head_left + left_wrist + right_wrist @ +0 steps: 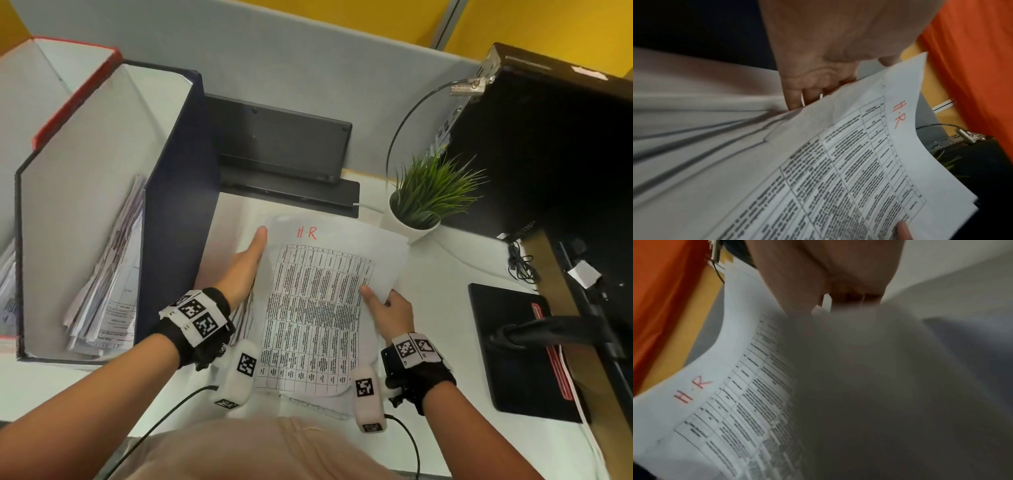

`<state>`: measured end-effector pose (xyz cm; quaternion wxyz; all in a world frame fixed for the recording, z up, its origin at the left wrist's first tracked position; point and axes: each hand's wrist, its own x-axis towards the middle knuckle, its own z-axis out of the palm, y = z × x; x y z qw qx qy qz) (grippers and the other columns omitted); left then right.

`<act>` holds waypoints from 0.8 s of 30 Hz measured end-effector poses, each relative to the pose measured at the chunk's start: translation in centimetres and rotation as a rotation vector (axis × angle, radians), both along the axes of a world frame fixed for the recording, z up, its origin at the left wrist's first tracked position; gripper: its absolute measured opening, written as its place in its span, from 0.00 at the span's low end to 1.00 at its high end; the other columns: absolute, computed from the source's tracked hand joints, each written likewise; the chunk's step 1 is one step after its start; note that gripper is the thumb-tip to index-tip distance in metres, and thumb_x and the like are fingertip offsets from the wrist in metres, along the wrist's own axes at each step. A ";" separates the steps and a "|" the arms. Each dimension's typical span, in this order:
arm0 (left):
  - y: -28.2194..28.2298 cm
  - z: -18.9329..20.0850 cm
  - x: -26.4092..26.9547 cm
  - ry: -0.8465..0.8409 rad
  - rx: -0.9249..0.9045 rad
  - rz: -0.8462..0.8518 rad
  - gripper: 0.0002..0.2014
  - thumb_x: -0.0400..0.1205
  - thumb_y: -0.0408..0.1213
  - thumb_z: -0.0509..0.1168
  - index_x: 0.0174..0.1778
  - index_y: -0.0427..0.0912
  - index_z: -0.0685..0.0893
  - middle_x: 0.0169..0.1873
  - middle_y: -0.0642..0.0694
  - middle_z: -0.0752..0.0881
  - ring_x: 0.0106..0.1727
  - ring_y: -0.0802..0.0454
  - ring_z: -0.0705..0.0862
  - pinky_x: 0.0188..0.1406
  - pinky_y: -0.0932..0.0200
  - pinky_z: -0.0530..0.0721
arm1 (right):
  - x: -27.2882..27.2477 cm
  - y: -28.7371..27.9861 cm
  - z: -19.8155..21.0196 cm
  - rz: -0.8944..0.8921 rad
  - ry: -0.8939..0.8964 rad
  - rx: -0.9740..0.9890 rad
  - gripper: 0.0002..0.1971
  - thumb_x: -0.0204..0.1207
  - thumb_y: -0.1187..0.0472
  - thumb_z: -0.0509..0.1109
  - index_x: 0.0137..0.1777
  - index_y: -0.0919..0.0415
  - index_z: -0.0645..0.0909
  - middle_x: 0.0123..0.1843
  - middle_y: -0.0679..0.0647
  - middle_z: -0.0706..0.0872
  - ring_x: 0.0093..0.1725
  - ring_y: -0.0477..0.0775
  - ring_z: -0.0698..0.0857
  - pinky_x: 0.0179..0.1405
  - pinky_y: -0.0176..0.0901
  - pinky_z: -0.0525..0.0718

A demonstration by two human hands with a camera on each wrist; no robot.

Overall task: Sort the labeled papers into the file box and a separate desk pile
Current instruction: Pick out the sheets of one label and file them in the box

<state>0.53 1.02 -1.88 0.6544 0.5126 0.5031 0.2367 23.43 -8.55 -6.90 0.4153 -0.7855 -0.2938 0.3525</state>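
Note:
A printed table sheet marked "H R" in red tops a loose stack of papers on the white desk in front of me. My left hand holds its left edge, thumb laid along the top, fingers tucked beneath. My right hand pinches the right edge, thumb on the print. In the wrist views the H R sheet bows up off the sheets below. The dark blue file box stands just left of the stack, with several papers leaning inside.
A red-edged box stands behind the blue one. A black device sits at the back, a potted plant right of the stack. A black computer tower and a black notebook fill the right side.

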 end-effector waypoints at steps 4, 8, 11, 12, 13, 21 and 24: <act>-1.0 -0.3 -0.2 0.147 0.098 -0.101 0.48 0.63 0.80 0.53 0.72 0.51 0.73 0.67 0.53 0.80 0.67 0.55 0.78 0.70 0.45 0.73 | -0.4 0.2 0.6 -0.039 0.075 0.085 0.12 0.76 0.54 0.70 0.58 0.56 0.82 0.53 0.53 0.87 0.52 0.52 0.85 0.53 0.41 0.79; -1.4 0.1 -0.2 0.149 0.211 -0.166 0.38 0.63 0.64 0.72 0.66 0.47 0.78 0.57 0.55 0.85 0.59 0.57 0.83 0.63 0.52 0.80 | -0.6 0.3 2.0 -0.112 0.117 0.164 0.12 0.77 0.58 0.70 0.59 0.58 0.82 0.57 0.57 0.87 0.54 0.54 0.85 0.56 0.45 0.82; -1.0 1.0 0.1 0.174 0.365 -0.138 0.19 0.76 0.37 0.71 0.63 0.42 0.79 0.56 0.50 0.86 0.55 0.58 0.85 0.55 0.61 0.84 | -0.7 0.5 4.5 -0.086 0.128 0.250 0.12 0.77 0.60 0.69 0.60 0.59 0.81 0.57 0.55 0.87 0.56 0.52 0.86 0.54 0.41 0.83; -0.9 1.6 0.2 0.156 0.427 -0.098 0.17 0.78 0.34 0.69 0.63 0.41 0.80 0.54 0.51 0.86 0.52 0.64 0.85 0.49 0.69 0.84 | -0.7 0.7 5.6 -0.066 0.116 0.299 0.12 0.77 0.61 0.69 0.60 0.59 0.80 0.57 0.54 0.87 0.56 0.51 0.86 0.52 0.38 0.84; -0.8 2.3 0.3 0.122 0.485 -0.052 0.16 0.79 0.34 0.67 0.63 0.40 0.80 0.52 0.54 0.86 0.48 0.70 0.85 0.43 0.74 0.83 | -0.8 0.9 6.9 -0.046 0.101 0.359 0.12 0.76 0.62 0.70 0.59 0.58 0.80 0.55 0.52 0.88 0.56 0.50 0.87 0.51 0.35 0.85; -1.7 5.3 0.0 -0.185 0.736 0.151 0.15 0.78 0.37 0.69 0.50 0.67 0.82 0.45 0.70 0.87 0.49 0.69 0.86 0.42 0.75 0.82 | -1.8 -0.2 11.6 0.029 0.101 0.726 0.14 0.72 0.70 0.72 0.56 0.56 0.80 0.54 0.46 0.89 0.55 0.45 0.87 0.54 0.36 0.86; -2.3 2.7 0.3 -0.026 0.618 0.100 0.12 0.79 0.33 0.68 0.45 0.59 0.84 0.39 0.55 0.87 0.36 0.65 0.85 0.28 0.65 0.85 | -3.3 -0.6 9.3 0.000 0.107 0.579 0.14 0.71 0.71 0.73 0.57 0.63 0.80 0.52 0.52 0.87 0.46 0.33 0.87 0.46 0.28 0.86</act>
